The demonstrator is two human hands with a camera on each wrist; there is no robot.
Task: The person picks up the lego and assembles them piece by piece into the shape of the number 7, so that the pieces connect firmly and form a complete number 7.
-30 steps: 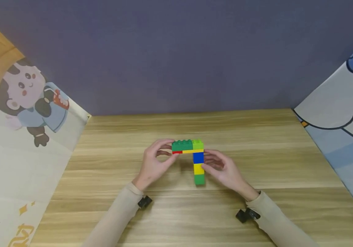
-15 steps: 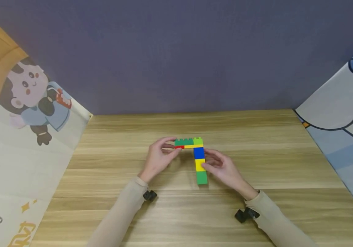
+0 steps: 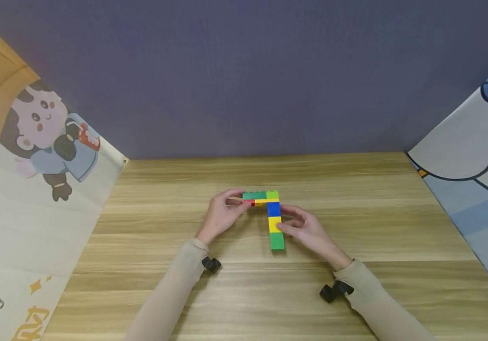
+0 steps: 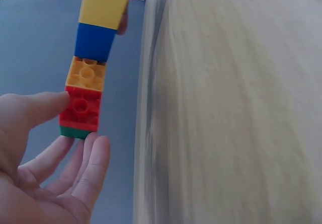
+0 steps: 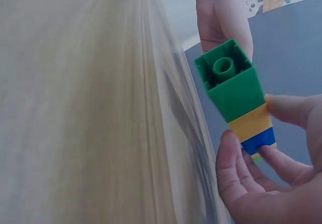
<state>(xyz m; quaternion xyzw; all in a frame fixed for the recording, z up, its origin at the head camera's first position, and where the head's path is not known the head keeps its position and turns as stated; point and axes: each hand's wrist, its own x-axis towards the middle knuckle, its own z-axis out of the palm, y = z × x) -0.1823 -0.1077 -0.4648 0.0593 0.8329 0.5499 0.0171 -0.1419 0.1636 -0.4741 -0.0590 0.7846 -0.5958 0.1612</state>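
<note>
Joined toy bricks make an upside-down L [image 3: 274, 209] in the head view. Its top arm has a dark green brick [image 3: 254, 195] and a light green brick [image 3: 272, 194] over thin red and yellow pieces. Down the column run blue, yellow and green bricks. My left hand [image 3: 221, 214] pinches the arm's left end, thumb on the red piece [image 4: 80, 107]. At the column's right side, my right hand [image 3: 310, 232] grips the yellow and blue bricks with thumb and fingers. The green bottom brick [image 5: 236, 90] shows its hollow underside in the right wrist view, held off the table.
A wood-grain table [image 3: 244, 298] lies beneath both hands. Behind it rises a dark blue-grey panel [image 3: 244, 80]. Cartoon-printed panels stand at the left [image 3: 43, 137] and right [image 3: 474, 189]. Small black cameras sit on both wrists.
The brick assembly has tilted, so its top studs show less and its front faces more. My left hand has shifted slightly right. Both hands keep their hold.
</note>
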